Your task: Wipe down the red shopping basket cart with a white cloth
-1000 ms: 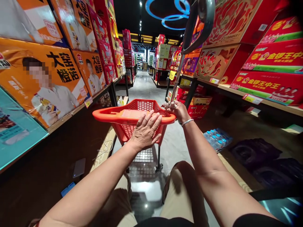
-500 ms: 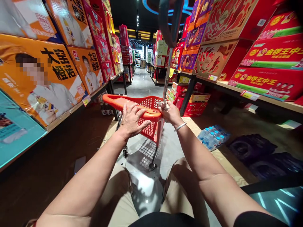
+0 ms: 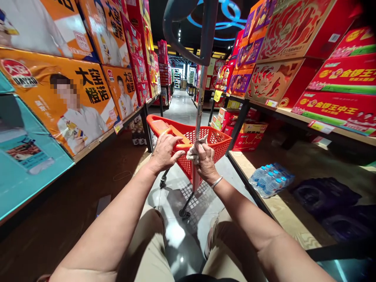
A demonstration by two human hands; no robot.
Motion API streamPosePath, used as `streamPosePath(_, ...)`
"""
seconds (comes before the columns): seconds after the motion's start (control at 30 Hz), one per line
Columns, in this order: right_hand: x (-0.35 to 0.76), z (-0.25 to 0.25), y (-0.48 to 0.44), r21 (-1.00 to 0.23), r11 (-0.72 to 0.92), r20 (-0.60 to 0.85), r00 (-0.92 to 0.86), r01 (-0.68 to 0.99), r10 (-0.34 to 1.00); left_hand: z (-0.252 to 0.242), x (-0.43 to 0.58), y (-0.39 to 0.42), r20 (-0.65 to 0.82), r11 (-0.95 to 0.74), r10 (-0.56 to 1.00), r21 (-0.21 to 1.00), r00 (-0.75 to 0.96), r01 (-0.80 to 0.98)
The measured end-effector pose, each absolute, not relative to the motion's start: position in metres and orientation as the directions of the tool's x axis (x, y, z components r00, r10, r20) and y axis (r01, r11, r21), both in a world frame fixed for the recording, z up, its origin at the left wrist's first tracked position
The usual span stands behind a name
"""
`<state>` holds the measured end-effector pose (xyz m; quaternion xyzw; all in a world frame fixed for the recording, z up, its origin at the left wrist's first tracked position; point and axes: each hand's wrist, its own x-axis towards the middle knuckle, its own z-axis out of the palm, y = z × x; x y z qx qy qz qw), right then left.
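A red plastic shopping basket on wheels (image 3: 213, 141) stands in the aisle ahead of me, turned at an angle. Its grey pull handle (image 3: 202, 58) rises upright from the near rim. My left hand (image 3: 164, 152) grips the basket's near rim, fingers curled over it. My right hand (image 3: 204, 160) is closed on a crumpled whitish cloth (image 3: 192, 153) pressed against the base of the handle pole. A silver bracelet sits on my right wrist.
Shelves on the left carry large orange printed cartons (image 3: 79, 102) and a teal box (image 3: 26, 156). Red gift boxes (image 3: 335, 105) fill the right shelves, with a pack of water bottles (image 3: 268, 180) on the low wooden shelf. The glossy aisle floor (image 3: 182, 109) runs ahead.
The basket has swung round, its near rim now angled to the left. My right hand has slid down to the pole's base with the cloth, and the handle now stands upright.
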<state>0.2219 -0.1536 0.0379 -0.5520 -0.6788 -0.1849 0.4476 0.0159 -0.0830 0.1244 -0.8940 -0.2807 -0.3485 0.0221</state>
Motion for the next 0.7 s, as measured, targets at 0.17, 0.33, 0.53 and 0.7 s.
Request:
streamPosePath(0.17,0.183,0.102,-0.162,-0.17,0.451,0.827,-0.122,0.876,0.549,0.119,0.006,-0.073,0.651,-0.868,0.493,0.318,0.577,0.383)
streamPosePath(0.33,0.173,0.109,-0.159,0.046,0.561,0.831,-0.344,0.827,0.438,0.116,-0.002,-0.07,0.685,-0.868,0.495,0.365,0.535,0.336)
streamPosePath(0.53,0.233,0.043,-0.142,0.071,0.472,0.883,-0.276,0.879,0.381,0.127,-0.012,-0.067,0.658,-0.867,0.486,0.277,0.575,0.415)
streamPosePath(0.7,0.241,0.061,-0.135,-0.032,0.495,0.924,-0.163,0.869,0.347,0.152,-0.002,-0.086,0.575,-0.826,0.505,0.105,0.644,0.554)
